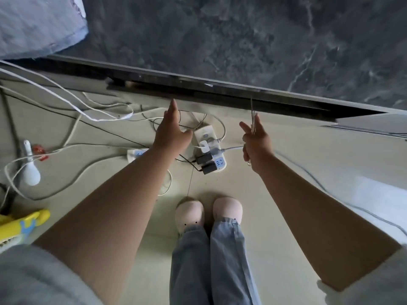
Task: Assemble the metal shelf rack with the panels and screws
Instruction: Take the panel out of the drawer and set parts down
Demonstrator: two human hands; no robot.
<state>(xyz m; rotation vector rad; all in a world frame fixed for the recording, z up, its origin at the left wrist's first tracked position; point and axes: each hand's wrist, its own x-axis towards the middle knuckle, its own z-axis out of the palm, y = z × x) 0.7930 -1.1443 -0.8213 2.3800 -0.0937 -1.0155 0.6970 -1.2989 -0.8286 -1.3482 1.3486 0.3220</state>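
Your left hand [170, 133] is released, its fingers [173, 108] straight and together, the tips at the dark front edge of the grey marbled counter [220, 40]; whether they touch it I cannot tell. Your right hand [256, 139] is grasping a few thin silver metal rods [252, 115], which rise above its fingers toward the same edge. Below and between both hands, a white power strip [209, 148] lies on the pale floor [286, 172].

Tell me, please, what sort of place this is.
Probably a room in a home, not a workshop: a pale floor with a power strip and loose cables, a dark marble-look wall, and soft slippers on the person's feet.
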